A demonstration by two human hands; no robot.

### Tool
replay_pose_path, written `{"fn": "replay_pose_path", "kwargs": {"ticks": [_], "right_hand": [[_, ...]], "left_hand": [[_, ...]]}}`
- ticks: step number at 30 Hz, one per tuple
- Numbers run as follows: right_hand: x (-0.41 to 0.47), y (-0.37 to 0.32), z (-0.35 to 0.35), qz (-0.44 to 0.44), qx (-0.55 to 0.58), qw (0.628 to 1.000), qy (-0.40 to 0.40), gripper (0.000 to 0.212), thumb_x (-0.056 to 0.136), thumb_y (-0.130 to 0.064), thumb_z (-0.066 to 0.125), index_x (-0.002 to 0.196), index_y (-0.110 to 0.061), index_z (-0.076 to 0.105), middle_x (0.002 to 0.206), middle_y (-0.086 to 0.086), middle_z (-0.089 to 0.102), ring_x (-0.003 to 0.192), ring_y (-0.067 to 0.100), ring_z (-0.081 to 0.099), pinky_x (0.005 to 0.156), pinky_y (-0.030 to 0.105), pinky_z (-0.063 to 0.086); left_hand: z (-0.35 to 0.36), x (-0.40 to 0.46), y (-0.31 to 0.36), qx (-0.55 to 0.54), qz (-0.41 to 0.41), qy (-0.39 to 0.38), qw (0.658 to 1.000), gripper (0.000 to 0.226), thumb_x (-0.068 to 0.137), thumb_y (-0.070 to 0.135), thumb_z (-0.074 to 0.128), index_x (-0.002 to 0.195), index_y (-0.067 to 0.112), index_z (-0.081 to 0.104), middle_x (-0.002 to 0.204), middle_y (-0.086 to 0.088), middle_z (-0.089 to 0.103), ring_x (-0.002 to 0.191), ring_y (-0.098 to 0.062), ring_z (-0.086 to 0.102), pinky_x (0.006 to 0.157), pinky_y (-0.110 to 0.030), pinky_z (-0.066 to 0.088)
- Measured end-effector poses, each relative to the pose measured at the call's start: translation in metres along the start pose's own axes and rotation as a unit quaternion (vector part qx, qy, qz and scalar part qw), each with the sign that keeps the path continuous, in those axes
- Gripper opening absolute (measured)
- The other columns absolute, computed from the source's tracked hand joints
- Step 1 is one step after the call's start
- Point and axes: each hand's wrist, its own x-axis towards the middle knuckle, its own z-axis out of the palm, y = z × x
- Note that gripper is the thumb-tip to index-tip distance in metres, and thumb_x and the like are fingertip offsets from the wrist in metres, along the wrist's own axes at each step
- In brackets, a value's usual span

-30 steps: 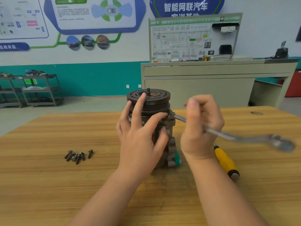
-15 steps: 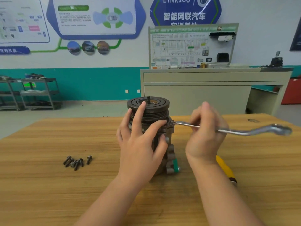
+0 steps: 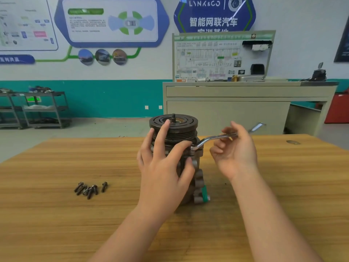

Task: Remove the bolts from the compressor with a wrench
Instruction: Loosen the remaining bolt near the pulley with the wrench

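The dark compressor stands upright on the wooden table, its grooved pulley on top. My left hand wraps its near side, fingers spread over the pulley and body. A silver ring wrench has its ring end on a bolt at the compressor's right shoulder, with the handle pointing right and away. My right hand pinches the wrench's shaft between thumb and fingertips. Several removed bolts lie loose on the table to the left.
A beige cabinet with a diagram board stands behind the table. Metal shelving carts are at the far left by the teal wall. A dark knot marks the table's far right.
The wrench handle has swung from pointing right and toward me to pointing right and away. My right hand followed it and loosened from a full grip to a fingertip pinch. The yellow-handled tool is now hidden.
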Motion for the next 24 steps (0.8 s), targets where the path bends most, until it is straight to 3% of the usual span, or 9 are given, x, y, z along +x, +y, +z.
{"fn": "replay_pose_path", "kwargs": {"ticks": [1, 3, 5, 7, 9, 13, 16, 21, 24], "right_hand": [[0.002, -0.002, -0.001, 0.021, 0.031, 0.999, -0.019, 0.031, 0.096, -0.03, 0.054, 0.07, -0.014, 0.054, 0.06, -0.001, 0.046, 0.04, 0.008, 0.038, 0.035, 0.017, 0.027], [-0.003, -0.005, 0.001, -0.035, 0.015, 0.998, -0.04, 0.036, 0.098, -0.035, 0.054, 0.068, -0.015, 0.055, 0.065, 0.001, 0.056, 0.04, 0.007, 0.042, 0.034, 0.017, 0.031], [-0.015, -0.01, 0.005, -0.175, -0.048, 0.982, -0.054, 0.044, 0.096, -0.042, 0.056, 0.059, -0.018, 0.057, 0.062, 0.001, 0.062, 0.04, 0.007, 0.044, 0.035, 0.018, 0.034], [-0.03, -0.014, 0.01, -0.323, -0.101, 0.939, -0.069, 0.043, 0.087, -0.049, 0.065, 0.053, -0.022, 0.058, 0.056, 0.0, 0.063, 0.036, 0.01, 0.047, 0.036, 0.018, 0.036], [-0.041, -0.015, 0.014, -0.405, -0.132, 0.901, -0.083, 0.041, 0.078, -0.05, 0.073, 0.053, -0.025, 0.053, 0.053, 0.002, 0.063, 0.033, 0.013, 0.048, 0.038, 0.019, 0.035], [-0.049, -0.005, 0.017, -0.464, -0.192, 0.861, -0.076, 0.037, 0.079, -0.041, 0.073, 0.052, -0.027, 0.052, 0.05, 0.005, 0.06, 0.035, 0.015, 0.049, 0.046, 0.026, 0.04], [-0.05, 0.001, 0.016, -0.51, -0.227, 0.827, -0.062, 0.037, 0.084, -0.047, 0.068, 0.057, -0.026, 0.054, 0.051, 0.01, 0.056, 0.038, 0.015, 0.051, 0.052, 0.032, 0.043], [-0.042, 0.004, 0.012, -0.569, -0.308, 0.762, -0.032, 0.055, 0.095, -0.032, 0.058, 0.054, 0.004, 0.052, 0.044, 0.018, 0.046, 0.041, 0.033, 0.044, 0.05, 0.04, 0.038], [-0.04, 0.006, 0.01, -0.572, -0.332, 0.748, -0.05, 0.057, 0.097, -0.026, 0.054, 0.052, 0.009, 0.049, 0.044, 0.019, 0.043, 0.041, 0.036, 0.04, 0.044, 0.044, 0.032]], "left_hand": [[0.001, -0.001, 0.0, -0.007, 0.001, 0.003, 1.0, 0.04, 0.088, 0.043, 0.045, 0.123, 0.033, 0.063, 0.162, 0.002, 0.019, 0.148, -0.027, 0.011, 0.115, -0.046, 0.014], [0.002, -0.002, -0.001, -0.057, -0.001, 0.009, 0.998, 0.043, 0.087, 0.042, 0.051, 0.13, 0.037, 0.054, 0.162, 0.008, 0.009, 0.149, -0.021, 0.008, 0.117, -0.046, 0.016], [0.0, -0.002, -0.003, -0.143, -0.019, 0.027, 0.989, 0.048, 0.085, 0.044, 0.055, 0.13, 0.042, 0.04, 0.161, 0.013, 0.003, 0.149, -0.011, 0.007, 0.118, -0.038, 0.016], [-0.003, 0.0, -0.007, -0.21, -0.052, 0.053, 0.975, 0.048, 0.082, 0.049, 0.056, 0.123, 0.047, 0.032, 0.157, 0.018, 0.006, 0.147, -0.002, 0.008, 0.117, -0.022, 0.015], [-0.006, 0.004, -0.012, -0.246, -0.11, 0.065, 0.961, 0.052, 0.079, 0.056, 0.056, 0.121, 0.054, 0.025, 0.155, 0.019, 0.012, 0.145, 0.002, 0.012, 0.114, -0.012, 0.014], [-0.007, 0.01, -0.027, -0.352, -0.232, 0.003, 0.907, 0.071, 0.081, 0.069, 0.059, 0.135, 0.047, 0.02, 0.147, 0.015, 0.028, 0.14, -0.004, 0.027, 0.111, -0.025, 0.027], [-0.008, 0.012, -0.033, -0.408, -0.248, -0.049, 0.878, 0.079, 0.073, 0.066, 0.059, 0.138, 0.047, 0.019, 0.144, 0.018, 0.034, 0.131, 0.001, 0.04, 0.097, -0.014, 0.035], [-0.006, 0.011, -0.035, -0.408, -0.237, -0.073, 0.878, 0.089, 0.07, 0.062, 0.067, 0.143, 0.048, 0.018, 0.114, 0.049, 0.044, 0.108, 0.024, 0.046, 0.086, -0.006, 0.042], [-0.005, 0.011, -0.035, -0.408, -0.231, -0.068, 0.881, 0.087, 0.069, 0.059, 0.068, 0.14, 0.046, 0.019, 0.098, 0.061, 0.044, 0.1, 0.033, 0.044, 0.075, 0.006, 0.039]]}}
